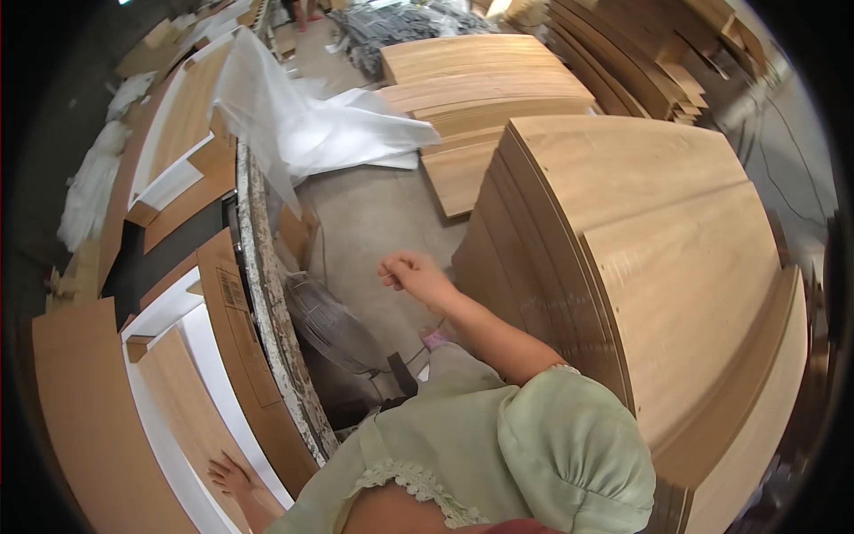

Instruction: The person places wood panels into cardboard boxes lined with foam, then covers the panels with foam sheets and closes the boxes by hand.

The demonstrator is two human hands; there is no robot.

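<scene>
Left hand: fingers spread flat on the wood panel, perhaps steadying it.
Wood panel: lies lengthwise inside the open carton, its white lining probably there to cushion the faces.
Carton: on the table, flaps folded out, likely for easy access.
Right hand: curled into a loose fist above the floor, nothing visible in it.
Hard to see: palm undersides; carton's near end, cut off; blurred fan.

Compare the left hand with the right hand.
The left hand lies open and spread; the right hand is curled. The left hand rests on a wooden panel in an open carton, while the right hand is in the air over the floor. Both are bare.
</scene>
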